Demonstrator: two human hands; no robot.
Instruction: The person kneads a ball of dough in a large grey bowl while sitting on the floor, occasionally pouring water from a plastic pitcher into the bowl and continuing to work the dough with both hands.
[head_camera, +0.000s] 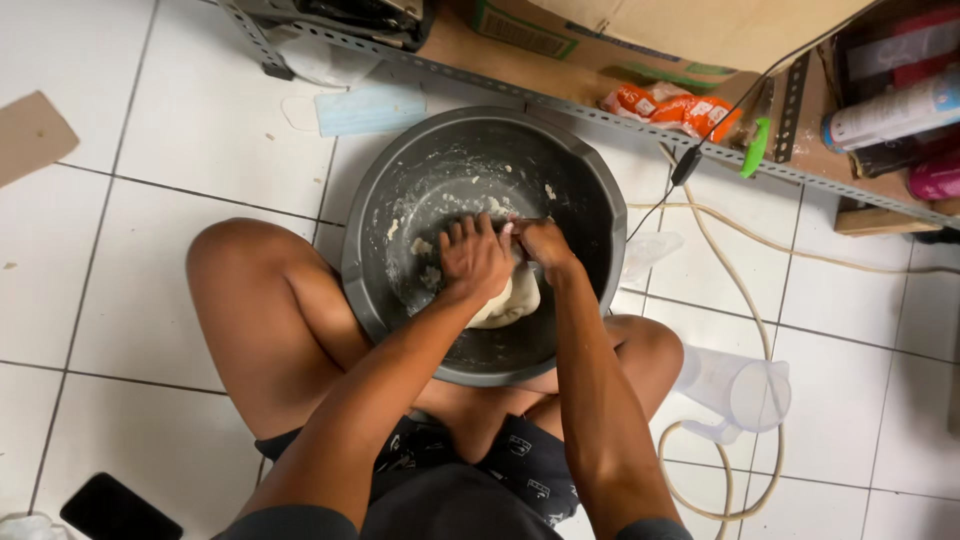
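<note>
The fingers of the left hand (473, 258) lie spread and flat, pressing down on the pale lump of dough (510, 298) in the grey basin (590, 190). Only the lump's near part shows, bulging out from under the palm toward the person's body. The right hand (543, 243) sits just beside the left, touching it at the fingertips; its fingers curl inward in a loose fist, knuckles up, bearing on the far right edge of the dough. Whether those curled fingers pinch any dough, I cannot tell.

The dough rests on the basin floor, a little toward the near wall. It lies directly beneath the left hand and slightly to the near side of the right, so the left hand covers more of it. As far as the visible part shows, its long axis runs from the far side of the basin toward the person, though most of the shape is hidden. Scraps and smears of dough cling to the basin's inner wall on the far left.

The basin stands on white floor tiles (140, 300) between the person's bent knees. Right of the basin stands a clear plastic jug (745, 390), with a beige hose (740, 290) looping past it. Beyond the basin's far rim runs a metal shelf rail (560, 103), an orange packet (675, 108) behind it. A blue face mask (368, 108) lies at the far left of the basin.
</note>
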